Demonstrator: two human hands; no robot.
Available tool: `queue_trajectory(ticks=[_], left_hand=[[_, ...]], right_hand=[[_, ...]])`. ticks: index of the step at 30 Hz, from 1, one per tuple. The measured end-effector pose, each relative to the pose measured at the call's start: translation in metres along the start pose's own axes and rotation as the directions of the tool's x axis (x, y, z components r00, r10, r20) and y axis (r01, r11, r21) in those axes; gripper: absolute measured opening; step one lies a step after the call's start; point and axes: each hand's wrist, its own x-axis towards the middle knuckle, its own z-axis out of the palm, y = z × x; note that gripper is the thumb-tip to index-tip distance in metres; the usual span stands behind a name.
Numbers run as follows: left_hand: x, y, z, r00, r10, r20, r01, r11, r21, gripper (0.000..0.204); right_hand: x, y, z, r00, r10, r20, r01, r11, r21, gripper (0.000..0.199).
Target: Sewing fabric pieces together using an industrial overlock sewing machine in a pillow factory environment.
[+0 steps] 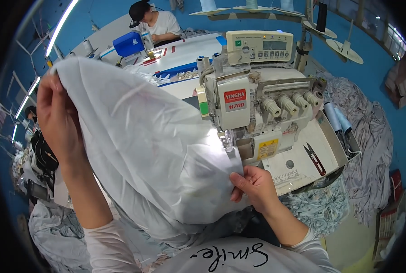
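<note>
Across the near centre and left, a broad white fabric (144, 136) hangs raised, its right edge meeting the working end of a cream sewing machine (257, 123). Right of that, a heap of grey cloth (355, 136) bulges. Of the 2 hands, the left hand (61, 120) lifts the fabric's far left corner, fingers clamped on it; the right hand (255, 187) pinches its right edge, thumb and fingers closed together. Red-handled snips (315, 160) lie farther right. Smallest is the presser foot (228, 141), where the step in hand appears to be aligning or feeding the edge; the next move probably calls for a flat edge and slack fabric.
</note>
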Motion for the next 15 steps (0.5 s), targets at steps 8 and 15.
queue_trajectory(ticks=[8, 15], left_hand=[[-0.113, -0.035, -0.063, 0.7, -0.445, 0.558, 0.004, 0.784, 0.62, 0.083], [-0.216, -0.025, -0.073, 0.904, -0.408, 0.131, 0.189, 0.655, 0.732, 0.029]], right_hand=[[0.001, 0.001, -0.009, 0.999, 0.01, -0.031, -0.01, 1.0, 0.006, 0.022], [-0.001, -0.001, -0.003, 1.0, -0.003, 0.022, 0.004, 1.0, -0.021, 0.024]])
